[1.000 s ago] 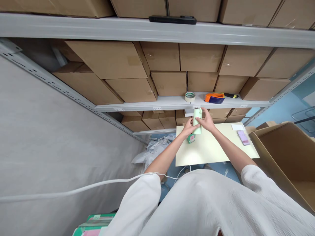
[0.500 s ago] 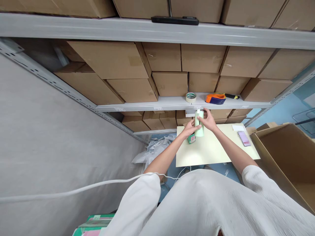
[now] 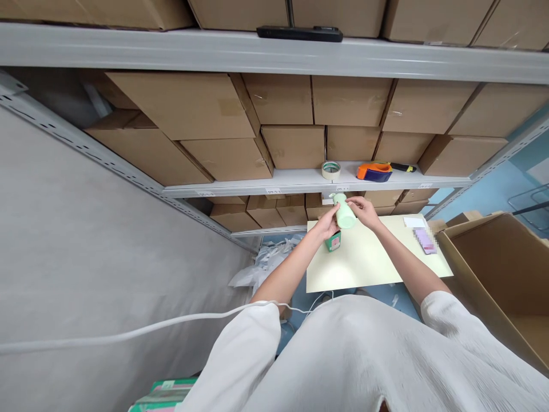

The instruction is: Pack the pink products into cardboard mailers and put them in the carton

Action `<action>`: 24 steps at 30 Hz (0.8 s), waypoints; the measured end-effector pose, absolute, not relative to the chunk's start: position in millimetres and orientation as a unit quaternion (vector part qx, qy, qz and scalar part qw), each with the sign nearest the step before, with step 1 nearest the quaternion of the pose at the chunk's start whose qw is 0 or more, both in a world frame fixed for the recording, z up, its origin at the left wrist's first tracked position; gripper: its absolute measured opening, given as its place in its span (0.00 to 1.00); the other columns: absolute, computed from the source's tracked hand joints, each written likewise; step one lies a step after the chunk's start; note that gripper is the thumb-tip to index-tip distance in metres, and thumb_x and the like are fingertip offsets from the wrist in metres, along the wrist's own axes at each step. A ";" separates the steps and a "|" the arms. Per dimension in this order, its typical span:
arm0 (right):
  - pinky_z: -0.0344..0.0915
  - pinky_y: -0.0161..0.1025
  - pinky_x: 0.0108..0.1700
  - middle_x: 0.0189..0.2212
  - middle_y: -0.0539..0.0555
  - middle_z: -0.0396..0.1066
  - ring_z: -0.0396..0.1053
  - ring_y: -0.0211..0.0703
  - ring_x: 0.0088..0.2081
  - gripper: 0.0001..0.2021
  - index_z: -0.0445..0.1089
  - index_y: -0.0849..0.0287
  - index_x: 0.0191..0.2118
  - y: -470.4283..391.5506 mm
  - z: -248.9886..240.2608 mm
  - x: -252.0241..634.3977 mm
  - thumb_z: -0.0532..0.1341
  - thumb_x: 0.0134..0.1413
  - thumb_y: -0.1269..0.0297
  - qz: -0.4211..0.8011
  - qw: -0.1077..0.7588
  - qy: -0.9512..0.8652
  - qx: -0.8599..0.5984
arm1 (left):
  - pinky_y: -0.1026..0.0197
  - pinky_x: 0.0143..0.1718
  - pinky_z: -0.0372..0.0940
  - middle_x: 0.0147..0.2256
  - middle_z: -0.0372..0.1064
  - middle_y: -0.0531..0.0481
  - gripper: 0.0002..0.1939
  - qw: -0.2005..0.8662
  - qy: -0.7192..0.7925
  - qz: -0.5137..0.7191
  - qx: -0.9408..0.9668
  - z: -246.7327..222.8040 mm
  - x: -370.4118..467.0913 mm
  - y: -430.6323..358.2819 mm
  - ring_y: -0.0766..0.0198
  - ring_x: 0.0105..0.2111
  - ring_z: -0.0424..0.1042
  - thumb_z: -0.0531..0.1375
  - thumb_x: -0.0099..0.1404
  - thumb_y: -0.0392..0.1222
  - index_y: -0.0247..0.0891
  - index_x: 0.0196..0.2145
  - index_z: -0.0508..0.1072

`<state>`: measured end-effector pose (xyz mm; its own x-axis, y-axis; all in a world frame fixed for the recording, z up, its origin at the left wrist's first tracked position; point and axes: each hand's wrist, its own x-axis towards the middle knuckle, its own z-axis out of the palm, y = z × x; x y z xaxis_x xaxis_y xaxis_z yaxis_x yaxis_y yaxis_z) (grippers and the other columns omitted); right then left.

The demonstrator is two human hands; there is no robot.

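Observation:
A pale green bottle (image 3: 345, 216) is held over the cream tabletop, tilted so its rounded base faces me. My left hand (image 3: 329, 222) is closed around its left side. At the bottle's upper right, my right hand (image 3: 362, 209) has its fingers bent close to it; whether they pinch anything is too small to tell. Just below my left hand, a small green and pink box (image 3: 333, 241) stands on the tabletop (image 3: 364, 269).
Cardboard boxes (image 3: 351, 100) fill the shelves ahead. A tape roll (image 3: 331, 170), an orange and blue dispenser (image 3: 374, 172) and a cutter (image 3: 403, 167) lie on the shelf edge. A large open carton (image 3: 480, 252) stands right. A white cable (image 3: 171, 321) crosses at left.
The bottle has tipped from upright so that its base turns toward me. My right hand has shifted slightly down from the bottle's top, and the small green box shows more fully.

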<state>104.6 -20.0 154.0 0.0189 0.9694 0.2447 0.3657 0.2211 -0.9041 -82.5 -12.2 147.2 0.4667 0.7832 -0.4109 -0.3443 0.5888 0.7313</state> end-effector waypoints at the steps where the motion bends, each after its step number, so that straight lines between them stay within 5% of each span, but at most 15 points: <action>1: 0.74 0.55 0.60 0.50 0.58 0.79 0.77 0.54 0.51 0.21 0.83 0.51 0.46 -20.7 155.6 104.1 0.65 0.61 0.40 0.323 0.470 -0.623 -0.536 | 0.54 0.46 0.78 0.40 0.82 0.42 0.29 0.809 0.382 0.347 0.281 147.7 -82.5 -11.1 0.54 0.42 0.82 0.67 0.71 0.64 0.36 0.54 0.77; 8: 0.74 0.54 0.60 0.50 0.58 0.80 0.77 0.54 0.51 0.22 0.82 0.53 0.45 -19.7 158.7 104.6 0.66 0.60 0.40 0.346 0.477 -0.615 -0.524 | 0.54 0.46 0.78 0.40 0.82 0.43 0.30 0.808 0.377 0.353 0.285 144.0 -83.8 -8.1 0.53 0.42 0.82 0.71 0.66 0.64 0.38 0.52 0.76; 16: 0.76 0.56 0.56 0.46 0.58 0.81 0.78 0.54 0.47 0.32 0.77 0.52 0.54 -20.9 166.8 100.8 0.62 0.62 0.29 0.393 0.505 -0.589 -0.494 | 0.47 0.58 0.72 0.53 0.79 0.41 0.42 0.651 0.371 0.453 0.482 126.2 -92.7 -10.8 0.48 0.53 0.78 0.83 0.46 0.47 0.40 0.56 0.73; 24: 0.70 0.60 0.64 0.64 0.63 0.70 0.71 0.62 0.61 0.41 0.66 0.50 0.72 -44.3 203.8 87.0 0.69 0.59 0.35 0.235 0.456 -0.728 -0.455 | 0.45 0.64 0.68 0.62 0.73 0.37 0.40 0.474 0.345 0.479 0.653 128.9 -99.2 -9.1 0.44 0.61 0.74 0.77 0.58 0.51 0.40 0.64 0.70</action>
<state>87.0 -44.3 203.8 -0.1700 0.8765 0.4503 0.4485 0.4757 -0.7567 -99.2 -9.1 128.9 0.3036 0.9050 0.2979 -0.0029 -0.3118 0.9501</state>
